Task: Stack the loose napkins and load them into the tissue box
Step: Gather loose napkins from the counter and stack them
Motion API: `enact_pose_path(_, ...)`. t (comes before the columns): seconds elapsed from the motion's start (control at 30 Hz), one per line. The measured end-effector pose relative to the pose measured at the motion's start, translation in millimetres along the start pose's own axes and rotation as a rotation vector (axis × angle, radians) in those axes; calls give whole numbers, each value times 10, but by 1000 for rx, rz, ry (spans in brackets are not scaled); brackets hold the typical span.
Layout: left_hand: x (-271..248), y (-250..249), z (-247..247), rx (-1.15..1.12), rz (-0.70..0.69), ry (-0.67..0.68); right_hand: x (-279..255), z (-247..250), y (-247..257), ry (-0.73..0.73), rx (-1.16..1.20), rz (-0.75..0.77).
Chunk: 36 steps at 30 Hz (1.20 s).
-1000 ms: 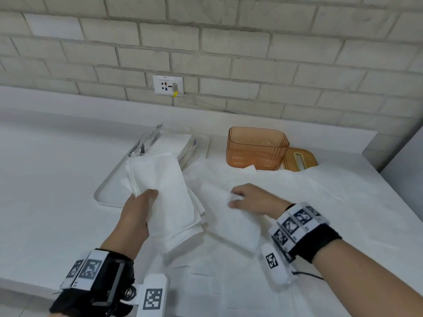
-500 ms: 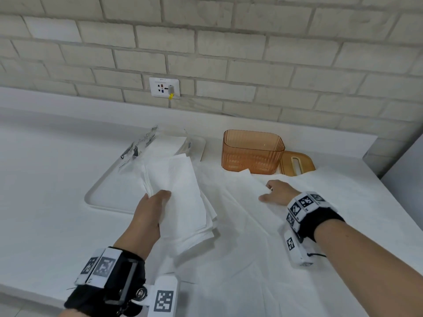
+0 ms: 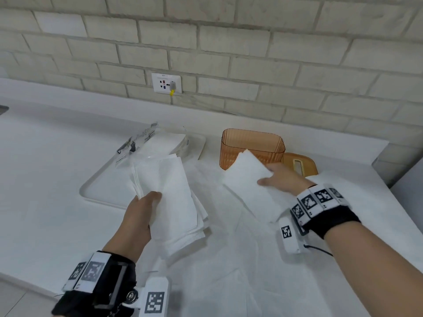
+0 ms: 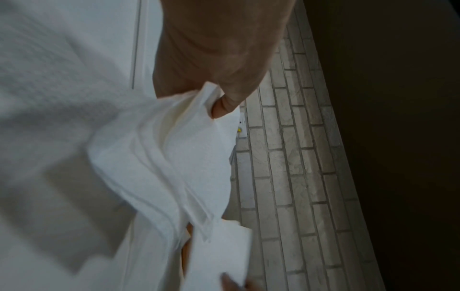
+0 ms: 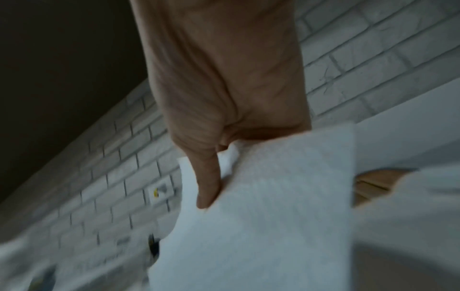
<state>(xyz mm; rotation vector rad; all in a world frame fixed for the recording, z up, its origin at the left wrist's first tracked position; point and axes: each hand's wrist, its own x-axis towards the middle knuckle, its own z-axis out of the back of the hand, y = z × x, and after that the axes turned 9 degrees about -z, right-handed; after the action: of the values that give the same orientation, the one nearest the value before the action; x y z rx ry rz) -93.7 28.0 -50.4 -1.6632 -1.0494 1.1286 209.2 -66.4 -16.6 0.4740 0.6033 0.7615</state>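
My left hand (image 3: 146, 202) grips a stack of white napkins (image 3: 174, 197) by its left edge, lifted above the counter; the left wrist view shows my thumb (image 4: 224, 106) pinching the layered napkins (image 4: 174, 161). My right hand (image 3: 274, 179) pinches a single white napkin (image 3: 249, 186) and holds it up in front of the orange ribbed tissue box (image 3: 251, 145). In the right wrist view my thumb (image 5: 206, 187) lies on top of that napkin (image 5: 273, 206). The box stands open, its lid (image 3: 299, 165) lying beside it at the right.
A white tray (image 3: 100, 186) at the back left holds a torn clear napkin wrapper (image 3: 142, 143). A white cloth (image 3: 240, 259) covers the counter under my hands. A brick wall with a socket (image 3: 166, 83) runs behind. The counter's front edge is at lower left.
My right hand left one napkin, reached right toward the box, and has now lifted another napkin off the cloth. My left hand keeps its stack, shifted slightly right.
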Motion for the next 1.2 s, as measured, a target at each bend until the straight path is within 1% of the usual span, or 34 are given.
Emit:
enact_pose_path(0.1, -7, -3, 134, -26, -1, -49, -22, 241, 319, 42, 266, 122)
enact_pose_path(0.17, -32, -5, 201, -41, -2, -70, -20, 182, 556, 123, 331, 198)
enact_pose_path(0.2, -47, -5, 220, -47, 1, -75, -6, 81, 658, 207, 305, 209)
enact_pose_path(0.23, -58, -1, 232, -50, 5, -78, 4, -49, 755, 295, 217, 209)
enact_pose_path(0.27, -72, -6, 239, -51, 9, -81, 29, -204, 824, 358, 73, 203)
enact_pose_path(0.3, -85, -14, 239, -53, 13, -87, 51, -368, 868, 384, -97, 200)
enact_pose_path(0.33, -100, -27, 243, -53, 10, -92, 99, -527, 879, 367, -254, 191)
enact_pose_path(0.4, -102, -48, 272, -52, -2, -98, 162, -802, 876, 281, -504, 161)
enact_pose_path(0.47, -87, -64, 315, -55, -3, -100, 209, -1002, 845, 178, -682, 132)
enact_pose_path(0.53, -60, -68, 355, -58, 3, -102, 212, -1103, 820, 115, -744, 86)
enact_pose_path(0.63, -22, -74, 379, -57, 4, -91, 201, -1130, 806, 90, -723, 56)
enact_pose_path(0.7, -6, -82, 374, -42, -2, -79, 201, -1133, 794, 97, -642, 75)
enact_pose_path(0.77, 15, -83, 360, -33, 3, -66, 179, -1102, 780, 123, -495, 96)
enact_pose_path(0.87, 53, -115, 337, -23, 4, -47, 93, -890, 796, 151, -262, 108)
enact_pose_path(0.93, 78, -145, 297, -12, -1, -34, 3, -620, 827, 127, -35, 136)
enact_pose_path(1.0, 114, -164, 200, 2, -2, -19, -148, -324, 879, 142, 299, 171)
enact_pose_path(1.07, 142, -163, 34, 6, 14, 35, -318, -87, 921, 196, 626, 215)
enact_pose_path(1.1, 145, -159, -82, 3, 26, 77, -396, -7, 937, 220, 736, 231)
enact_pose_path(1.13, 141, -155, -206, -10, 43, 115, -467, 44, 943, 247, 816, 243)
enact_pose_path(1.2, 69, -171, -474, -94, 84, 200, -568, 46, 919, 242, 870, 244)
